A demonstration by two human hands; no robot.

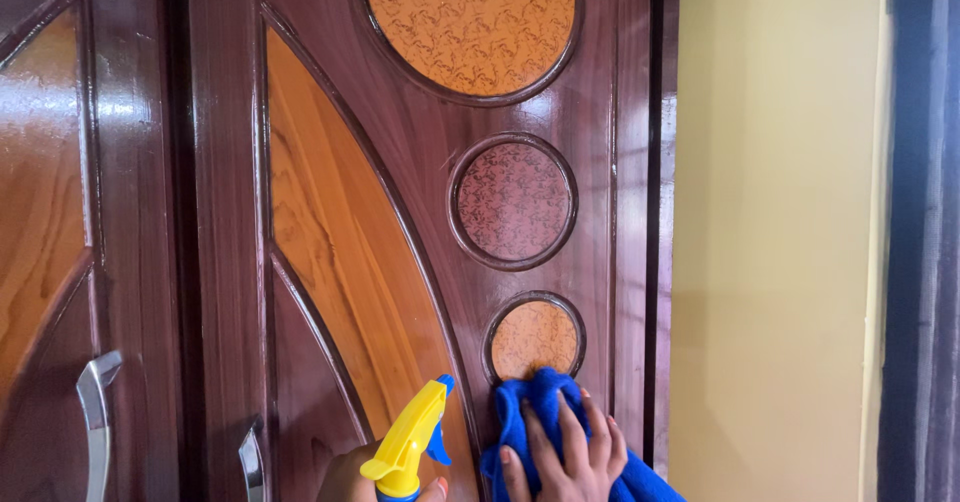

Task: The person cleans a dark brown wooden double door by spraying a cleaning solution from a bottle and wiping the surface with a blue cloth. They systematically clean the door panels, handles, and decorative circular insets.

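My right hand (565, 457) presses a blue cloth (525, 412) flat against a glossy dark wooden door (420, 162), just below the smallest of three round patterned inlays (535, 337). My left hand (350, 482) sits at the bottom edge of the view and holds a spray bottle with a yellow head and blue trigger (410, 442), nozzle toward the door. Most of the bottle and of the left hand is cut off by the frame.
Curved orange wood panels (330, 242) run down the door. Two metal handles (95, 422) (250, 462) sit low on the left, either side of the gap between door leaves. A pale yellow wall (770, 232) and a dark curtain (920, 232) lie to the right.
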